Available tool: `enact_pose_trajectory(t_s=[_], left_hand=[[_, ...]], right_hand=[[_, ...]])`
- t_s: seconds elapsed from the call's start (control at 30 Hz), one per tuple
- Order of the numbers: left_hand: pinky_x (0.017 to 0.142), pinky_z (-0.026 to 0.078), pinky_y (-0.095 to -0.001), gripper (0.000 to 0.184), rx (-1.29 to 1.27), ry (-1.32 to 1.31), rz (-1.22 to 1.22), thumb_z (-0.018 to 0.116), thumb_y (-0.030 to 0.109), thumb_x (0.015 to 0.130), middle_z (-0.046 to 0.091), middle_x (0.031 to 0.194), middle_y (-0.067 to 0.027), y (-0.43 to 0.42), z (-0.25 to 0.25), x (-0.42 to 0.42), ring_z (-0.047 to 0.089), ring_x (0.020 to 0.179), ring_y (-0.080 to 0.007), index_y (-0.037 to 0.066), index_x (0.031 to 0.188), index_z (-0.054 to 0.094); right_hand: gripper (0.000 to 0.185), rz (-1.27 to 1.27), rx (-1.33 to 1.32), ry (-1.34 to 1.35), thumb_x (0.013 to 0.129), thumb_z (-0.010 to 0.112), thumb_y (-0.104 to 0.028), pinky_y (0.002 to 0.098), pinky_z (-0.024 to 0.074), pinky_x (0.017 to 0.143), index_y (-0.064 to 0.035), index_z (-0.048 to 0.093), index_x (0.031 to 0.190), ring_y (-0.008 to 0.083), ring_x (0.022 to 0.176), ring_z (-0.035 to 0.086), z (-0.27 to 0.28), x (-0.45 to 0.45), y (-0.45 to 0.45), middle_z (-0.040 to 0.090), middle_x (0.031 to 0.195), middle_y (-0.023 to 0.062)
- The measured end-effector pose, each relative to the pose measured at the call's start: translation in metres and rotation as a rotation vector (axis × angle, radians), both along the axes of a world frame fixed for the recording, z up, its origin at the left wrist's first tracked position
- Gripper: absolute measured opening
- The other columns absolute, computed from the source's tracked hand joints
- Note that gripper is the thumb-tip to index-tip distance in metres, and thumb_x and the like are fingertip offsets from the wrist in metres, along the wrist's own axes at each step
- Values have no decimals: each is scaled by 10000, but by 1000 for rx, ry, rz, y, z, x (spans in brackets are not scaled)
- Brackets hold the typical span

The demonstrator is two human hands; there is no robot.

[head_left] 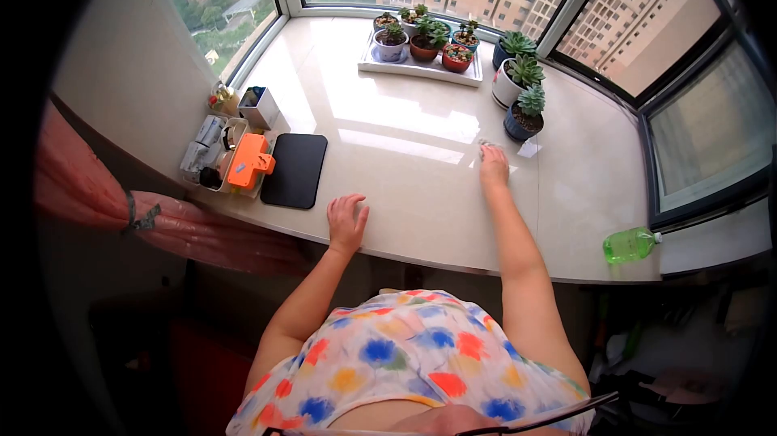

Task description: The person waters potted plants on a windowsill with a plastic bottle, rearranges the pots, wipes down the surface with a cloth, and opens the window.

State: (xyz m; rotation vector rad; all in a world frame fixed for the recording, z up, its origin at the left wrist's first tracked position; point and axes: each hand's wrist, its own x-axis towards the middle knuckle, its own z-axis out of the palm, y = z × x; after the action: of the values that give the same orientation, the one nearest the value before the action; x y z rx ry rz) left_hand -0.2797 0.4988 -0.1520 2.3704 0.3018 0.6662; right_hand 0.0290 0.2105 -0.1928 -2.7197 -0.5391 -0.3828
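Note:
My left hand (347, 223) rests at the front edge of the pale windowsill counter (421, 226), fingers apart and holding nothing, just right of a black rectangular pad (295, 170). Further forward, my right hand (494, 167) is lowered to the counter with its fingers closed together. A small pale, greyish thing shows at its fingertips, too small to make out. Nearest to this hand is a succulent in a dark blue pot (524, 122), a little beyond it and to the right.
A white tray (421, 72) of several potted plants stands by the window, with more pots (506, 84) beside it. At left are an orange object (249, 162), white baskets (235, 133) and a square holder (257, 111). A green bottle (629, 246) lies at the right front edge.

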Motion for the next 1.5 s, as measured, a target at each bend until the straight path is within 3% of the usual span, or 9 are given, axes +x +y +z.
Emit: enact_pose_trajectory(t_s=[0.17,0.27,0.4,0.5,0.63,0.87,1.0,1.23,1.5], left_hand=[[1092,267,-448,277,0,-14,-9,561,294,940,606,1162,-70,0,0,1,520,1155,-277,104,1141,586],[1070,289,-446,286,-8,-105,13,547,296,946,594,1172,-90,1,-1,1,515,1153,-291,91,1143,584],[1038,320,-444,296,-131,-225,113,524,281,958,570,1193,-125,7,-9,0,507,1150,-312,64,1151,579],[1030,328,-439,293,-180,-299,103,511,263,965,562,1197,-132,13,-9,-6,500,1154,-318,49,1154,577],[1030,328,-428,265,-252,-280,56,500,228,966,561,1209,-117,-2,-8,-18,494,1166,-307,51,1144,586],[1036,334,-423,241,-315,-242,18,492,196,967,557,1204,-119,-26,-6,-32,496,1164,-295,55,1129,601],[1025,353,-418,239,-281,-242,91,492,204,972,557,1202,-121,-26,-8,-42,497,1161,-300,53,1120,603],[1019,364,-407,228,-264,-231,261,486,183,974,561,1192,-123,-32,-7,-89,511,1145,-292,44,1108,608],[989,406,-387,211,-216,-229,328,486,141,966,564,1168,-133,-7,-6,-133,528,1111,-284,19,1087,609]], right_hand=[[256,364,216,-7,913,510,-158,441,399,1026,-146,677,1108,249,1198,558,-8,-62,120,661,1185,55],[332,613,267,-9,862,551,-110,431,419,1010,-123,643,1180,277,1170,566,7,-129,177,649,1179,87],[432,803,414,111,806,630,-90,444,418,1024,-103,597,1237,330,1144,563,28,-212,202,595,1225,129],[410,900,264,86,880,579,-179,443,397,1047,-121,554,1284,327,1201,529,27,-238,187,576,1252,115],[394,821,143,41,895,534,-115,435,376,1084,-134,544,1288,314,1267,492,38,-253,126,537,1330,105],[440,197,-1,-34,920,510,-101,444,353,1089,-90,503,1360,307,1298,464,27,-218,-36,517,1386,118],[437,-32,78,88,943,496,-122,442,327,1120,-70,501,1377,301,1327,446,22,-175,-55,513,1410,120],[411,284,78,20,945,446,-139,437,314,1141,-66,540,1339,292,1329,465,1,-148,101,540,1395,118],[403,765,58,15,938,430,-136,434,343,1115,-87,558,1317,269,1334,471,7,-216,258,541,1399,115]])
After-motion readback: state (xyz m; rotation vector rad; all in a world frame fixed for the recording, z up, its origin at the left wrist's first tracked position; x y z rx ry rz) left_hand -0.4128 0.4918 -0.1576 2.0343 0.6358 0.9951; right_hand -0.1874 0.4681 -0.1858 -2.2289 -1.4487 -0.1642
